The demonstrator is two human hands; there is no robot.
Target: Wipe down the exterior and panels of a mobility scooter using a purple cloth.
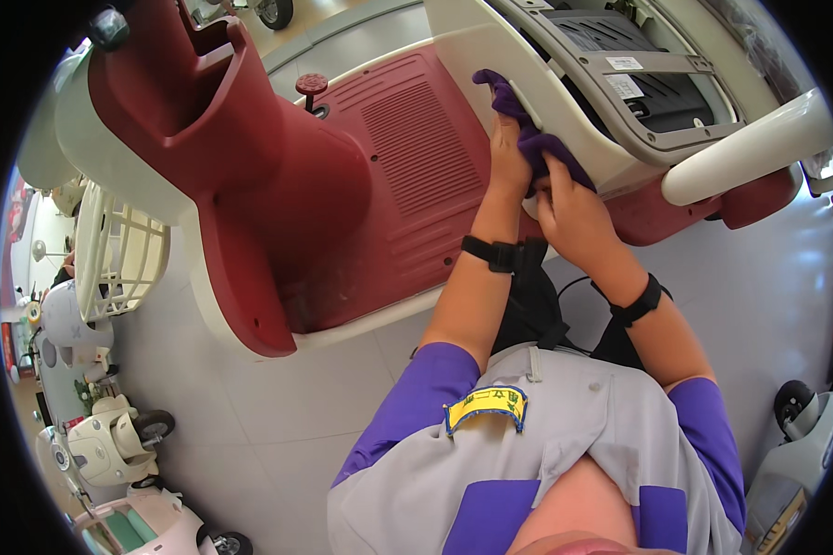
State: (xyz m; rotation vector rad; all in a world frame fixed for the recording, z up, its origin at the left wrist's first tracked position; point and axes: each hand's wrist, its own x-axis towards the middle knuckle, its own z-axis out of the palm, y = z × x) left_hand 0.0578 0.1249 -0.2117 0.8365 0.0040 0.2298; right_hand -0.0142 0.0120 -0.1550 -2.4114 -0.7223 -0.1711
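Observation:
A purple cloth (531, 129) lies against the cream side panel (472, 46) below the scooter's seat opening. My left hand (509, 159) is at the panel with the cloth bunched over its fingers, so the fingertips are hidden. Close beside it, my right hand (574, 215) grips the lower end of the same cloth between thumb and fingers. The red footboard (416, 139) of the scooter stretches to the left of both hands.
The scooter's red front shield (259, 166) rises at the left, with a round red pedal (312, 84) near it. A black-lined storage box (666, 100) and a white tube (750, 148) are at the right. Other scooters (111, 439) stand along the left.

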